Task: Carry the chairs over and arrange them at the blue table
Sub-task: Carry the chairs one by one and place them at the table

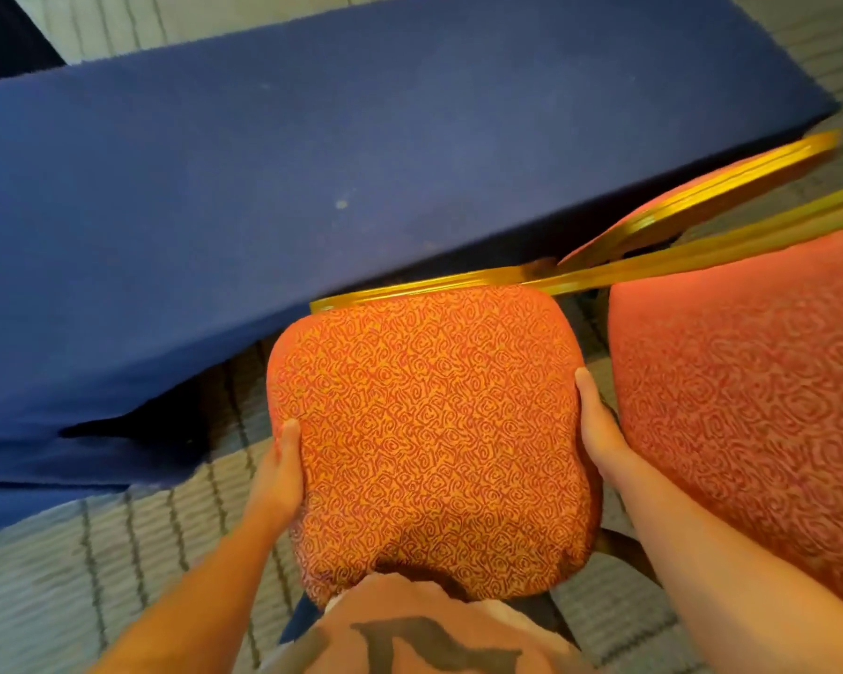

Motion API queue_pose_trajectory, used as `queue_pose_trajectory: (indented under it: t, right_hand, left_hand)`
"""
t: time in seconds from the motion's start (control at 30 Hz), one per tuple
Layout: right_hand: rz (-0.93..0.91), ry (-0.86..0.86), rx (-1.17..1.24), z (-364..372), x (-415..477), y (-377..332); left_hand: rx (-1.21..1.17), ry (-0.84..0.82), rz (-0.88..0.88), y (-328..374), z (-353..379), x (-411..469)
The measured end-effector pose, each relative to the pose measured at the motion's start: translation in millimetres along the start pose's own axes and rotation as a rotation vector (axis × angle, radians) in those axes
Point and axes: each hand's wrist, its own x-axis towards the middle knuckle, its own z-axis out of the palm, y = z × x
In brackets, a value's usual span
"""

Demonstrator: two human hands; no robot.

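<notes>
A chair [434, 430] with an orange-red swirl-patterned cushion and a gold frame fills the middle of the view, just short of the near edge of the blue-clothed table [312, 163]. My left hand [278, 474] grips the cushion's left edge, thumb on top. On the opposite edge my right hand [597, 430] holds it the same way. The fingers of both hands are hidden under the cushion. A second chair [750, 391] of the same kind stands close on the right. The gold-edged back of a third chair [692, 206] shows at the table's right end.
Grey striped carpet [69, 576] covers the floor at the left and below. The table's blue cloth hangs down at the near left. A narrow gap separates the held chair from the chair on its right.
</notes>
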Motion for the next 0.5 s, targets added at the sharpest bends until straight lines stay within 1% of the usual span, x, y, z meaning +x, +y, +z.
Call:
queue_pose_trajectory:
  t: [0.1,0.17,0.3,0.4,0.5]
  right_hand:
    - [0.024,-0.001,0.021,18.5,-22.1,10.2]
    - [0.08,0.024,0.028,23.2,-30.3,22.0]
    - [0.184,0.069,0.133,32.1,-43.9,56.5]
    - [0.225,0.118,0.226,37.7,-59.6,81.7]
    - [0.314,0.195,0.348,34.1,-66.0,116.5]
  left_hand:
    - [0.088,-0.049,0.002,2.0,-20.9,12.9]
    - [0.144,-0.082,0.007,4.9,-27.9,21.9]
    - [0.265,-0.13,0.04,8.4,-35.6,35.2]
    - [0.381,-0.104,0.085,6.7,-32.8,43.4]
    - [0.507,-0.07,0.145,12.1,-19.6,49.4]
